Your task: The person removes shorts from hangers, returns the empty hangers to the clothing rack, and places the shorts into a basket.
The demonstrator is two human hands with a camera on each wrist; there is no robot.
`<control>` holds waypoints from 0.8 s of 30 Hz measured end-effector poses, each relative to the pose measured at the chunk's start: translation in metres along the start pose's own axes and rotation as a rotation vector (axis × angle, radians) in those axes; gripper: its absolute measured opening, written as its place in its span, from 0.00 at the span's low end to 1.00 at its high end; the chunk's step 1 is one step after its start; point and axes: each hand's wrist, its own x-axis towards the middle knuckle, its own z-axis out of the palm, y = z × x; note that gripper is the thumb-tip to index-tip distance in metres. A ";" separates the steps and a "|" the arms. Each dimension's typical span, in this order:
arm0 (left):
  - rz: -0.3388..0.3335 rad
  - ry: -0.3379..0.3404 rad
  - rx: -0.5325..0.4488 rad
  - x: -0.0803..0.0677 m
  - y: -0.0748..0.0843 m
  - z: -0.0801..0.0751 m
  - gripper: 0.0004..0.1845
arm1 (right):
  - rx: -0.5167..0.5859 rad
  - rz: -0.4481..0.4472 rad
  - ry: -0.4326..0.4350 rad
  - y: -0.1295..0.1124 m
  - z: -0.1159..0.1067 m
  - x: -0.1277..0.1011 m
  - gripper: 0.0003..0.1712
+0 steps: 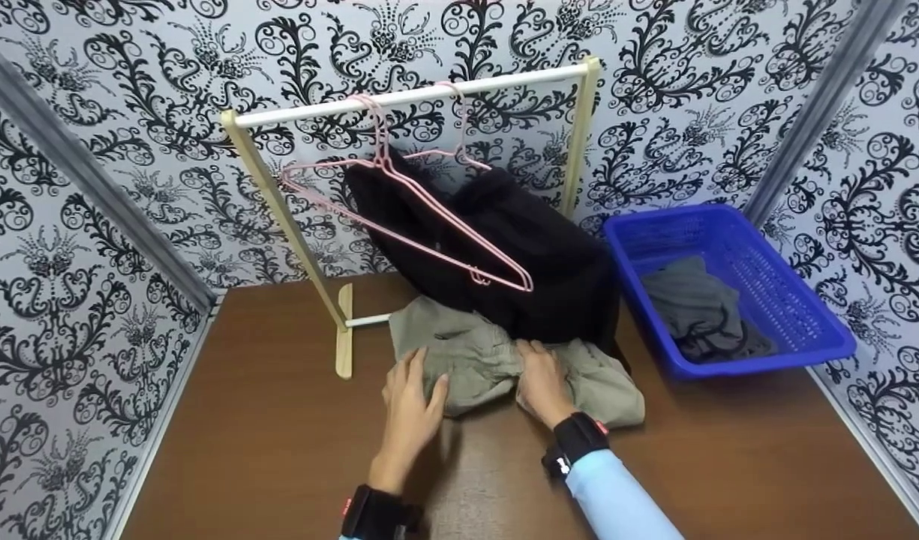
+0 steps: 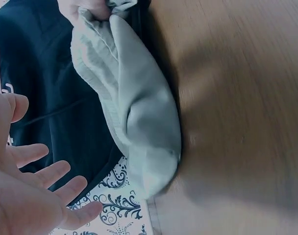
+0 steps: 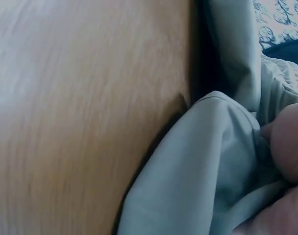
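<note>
Khaki garment (image 1: 470, 364), right hand (image 1: 543, 381) pinching it, cropped in right wrist view, left hand (image 1: 412, 397) released

Booth-like corner, wider building type unclear: patterned wall panels (image 1: 429, 34), grey corner strips (image 1: 819, 112), brown surface (image 1: 279, 442), clothes rack (image 1: 410, 96), blue basket (image 1: 778, 281).

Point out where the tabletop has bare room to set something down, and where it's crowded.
Bare: the brown table left of the left hand and the rack foot; also its right front, between the blue basket and the right sleeve. Crowded: the middle, where the right hand grips khaki cloth in front of black cloth and pink hangers.
</note>
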 end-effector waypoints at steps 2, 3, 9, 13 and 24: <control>0.003 0.005 -0.004 -0.001 0.000 0.001 0.28 | 0.060 0.023 0.022 0.003 -0.005 0.000 0.30; 0.004 0.008 -0.007 -0.001 0.000 0.002 0.28 | 0.088 0.025 0.035 0.006 -0.008 -0.001 0.32; 0.016 0.013 -0.026 -0.001 0.003 0.005 0.28 | 0.177 -0.071 0.178 0.021 -0.020 -0.001 0.36; 0.010 0.003 -0.032 -0.001 0.006 0.006 0.28 | 0.251 -0.045 0.210 0.026 -0.029 0.000 0.38; 0.064 0.043 -0.041 0.001 0.010 0.010 0.27 | 0.411 0.101 0.239 0.027 -0.057 -0.001 0.34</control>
